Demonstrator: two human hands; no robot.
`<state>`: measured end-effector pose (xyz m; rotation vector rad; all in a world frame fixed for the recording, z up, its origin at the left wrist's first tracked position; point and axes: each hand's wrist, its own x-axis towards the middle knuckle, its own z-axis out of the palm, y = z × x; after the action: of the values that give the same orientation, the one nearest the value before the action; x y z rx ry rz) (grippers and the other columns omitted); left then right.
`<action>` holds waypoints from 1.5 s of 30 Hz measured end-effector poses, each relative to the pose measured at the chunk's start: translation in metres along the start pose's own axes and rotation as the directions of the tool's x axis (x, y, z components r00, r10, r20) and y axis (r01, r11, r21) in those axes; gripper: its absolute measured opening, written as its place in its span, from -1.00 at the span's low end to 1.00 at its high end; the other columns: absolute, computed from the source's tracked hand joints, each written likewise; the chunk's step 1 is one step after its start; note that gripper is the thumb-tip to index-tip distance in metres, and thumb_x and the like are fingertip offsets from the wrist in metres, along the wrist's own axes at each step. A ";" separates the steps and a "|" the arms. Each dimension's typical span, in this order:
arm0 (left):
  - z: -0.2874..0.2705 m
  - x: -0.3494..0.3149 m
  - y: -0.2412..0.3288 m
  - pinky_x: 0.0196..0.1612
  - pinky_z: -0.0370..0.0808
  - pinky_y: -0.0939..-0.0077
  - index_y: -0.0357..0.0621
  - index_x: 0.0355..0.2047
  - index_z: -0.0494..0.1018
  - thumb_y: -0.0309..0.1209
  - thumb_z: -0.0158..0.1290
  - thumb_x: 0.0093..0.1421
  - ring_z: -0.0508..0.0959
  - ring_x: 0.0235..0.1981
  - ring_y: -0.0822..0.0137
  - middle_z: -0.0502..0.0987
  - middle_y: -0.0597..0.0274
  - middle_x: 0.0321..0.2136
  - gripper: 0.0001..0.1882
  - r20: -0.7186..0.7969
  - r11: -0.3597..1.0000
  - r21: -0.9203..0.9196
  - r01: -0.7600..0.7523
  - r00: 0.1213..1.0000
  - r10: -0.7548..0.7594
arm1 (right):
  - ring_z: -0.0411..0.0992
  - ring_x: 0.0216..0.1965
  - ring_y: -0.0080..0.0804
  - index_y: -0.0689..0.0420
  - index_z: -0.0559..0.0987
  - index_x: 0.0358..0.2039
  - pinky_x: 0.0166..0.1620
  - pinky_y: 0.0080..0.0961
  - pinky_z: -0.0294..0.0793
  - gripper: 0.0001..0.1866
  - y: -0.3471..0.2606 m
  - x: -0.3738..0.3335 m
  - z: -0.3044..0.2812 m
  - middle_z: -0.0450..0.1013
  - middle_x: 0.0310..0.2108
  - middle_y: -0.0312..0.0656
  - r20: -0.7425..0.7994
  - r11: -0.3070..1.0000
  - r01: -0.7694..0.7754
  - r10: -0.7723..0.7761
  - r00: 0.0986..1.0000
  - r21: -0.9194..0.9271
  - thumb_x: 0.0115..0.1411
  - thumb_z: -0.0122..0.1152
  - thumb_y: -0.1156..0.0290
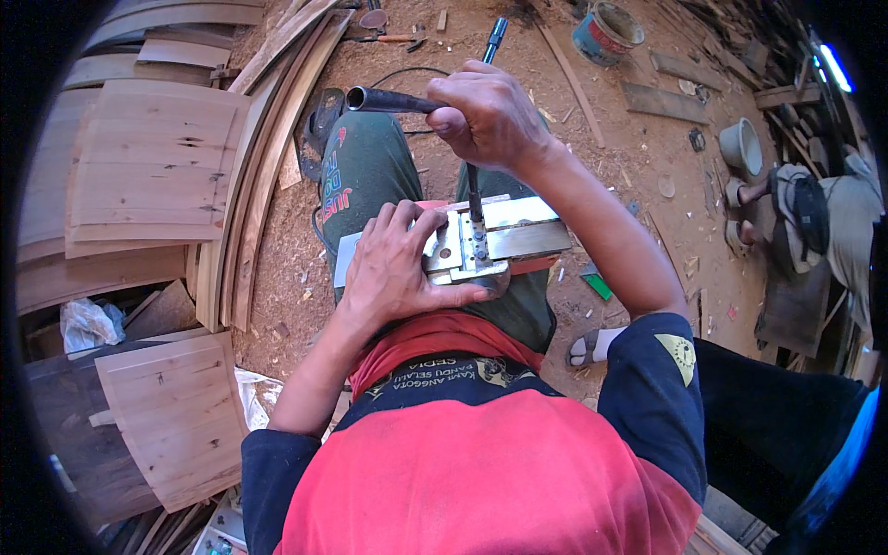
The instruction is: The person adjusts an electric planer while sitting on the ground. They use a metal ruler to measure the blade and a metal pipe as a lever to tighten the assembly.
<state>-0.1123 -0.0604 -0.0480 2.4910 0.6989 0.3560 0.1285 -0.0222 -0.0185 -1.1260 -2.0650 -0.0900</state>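
Observation:
Across my thighs lies what looks like an electric hand planer, its metal sole turned up and parts of an orange body showing beneath. My left hand clasps its left part, fingers over the top and thumb along the near edge. My right hand is closed around the hub of a three-armed socket wrench. One arm of the wrench points left with its open socket showing, another points away from me. The third runs down onto the bolted bar across the planer; its exact seating on a bolt is too small to tell.
Wooden panels and long boards are stacked at the left. On the dusty floor are a hammer, a bucket, a pale pail and loose planks. Another person's feet show at the right.

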 end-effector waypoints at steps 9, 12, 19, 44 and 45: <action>0.000 0.000 0.001 -0.02 0.50 0.02 -0.07 0.06 0.50 0.37 0.42 -0.21 0.50 -0.08 -0.03 0.46 0.05 -0.15 -0.03 0.016 1.000 -0.009 0.021 1.000 -0.020 | 0.43 -0.46 0.04 0.16 0.44 -0.42 -0.30 -0.14 0.40 -0.59 0.003 -0.004 0.004 0.38 -0.55 -0.07 -0.062 0.999 -0.017 0.015 0.998 -0.031 0.48 0.10 0.11; 0.000 -0.001 0.001 -0.02 0.51 0.03 -0.06 0.07 0.50 0.36 0.41 -0.20 0.50 -0.07 -0.03 0.47 0.05 -0.14 -0.02 0.019 1.000 -0.001 0.017 1.000 -0.017 | 0.50 -0.47 -0.01 0.09 0.49 -0.42 -0.28 -0.15 0.47 -0.58 0.004 -0.005 0.006 0.45 -0.58 -0.10 -0.044 0.994 -0.042 0.038 0.998 -0.097 0.45 0.12 0.01; -0.003 0.000 0.004 0.06 0.48 0.05 -0.09 0.13 0.53 0.44 0.37 -0.19 0.50 -0.02 -0.02 0.47 0.00 -0.11 0.05 0.080 0.998 -0.001 0.068 0.994 -0.068 | 0.58 -0.50 -0.05 0.03 0.53 -0.42 -0.28 -0.16 0.53 -0.52 -0.001 0.000 0.011 0.53 -0.63 -0.11 -0.031 0.973 -0.088 0.083 0.996 -0.214 0.42 0.14 -0.13; -0.002 0.000 -0.003 0.01 0.50 0.04 0.01 0.15 0.47 0.33 0.41 -0.16 0.50 -0.08 -0.01 0.45 0.08 -0.17 -0.03 0.049 1.000 -0.004 0.006 0.999 -0.005 | 0.53 -0.43 -0.11 0.11 0.54 -0.39 -0.25 -0.22 0.47 -0.52 -0.005 -0.007 -0.003 0.49 -0.50 -0.16 -0.217 0.988 0.098 -0.071 0.974 0.117 0.45 0.12 -0.06; -0.002 0.000 -0.003 0.01 0.50 0.04 0.01 0.15 0.47 0.33 0.41 -0.16 0.50 -0.08 -0.01 0.45 0.08 -0.17 -0.03 0.049 1.000 -0.002 0.007 0.999 -0.007 | 0.52 -0.43 -0.09 0.13 0.54 -0.40 -0.25 -0.22 0.47 -0.50 -0.005 -0.008 -0.002 0.48 -0.50 -0.15 -0.219 0.982 0.105 -0.069 0.973 0.155 0.46 0.09 -0.07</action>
<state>-0.1147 -0.0573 -0.0485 2.4858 0.6870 0.2916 0.1288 -0.0314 -0.0206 -0.8842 -1.8927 -0.0764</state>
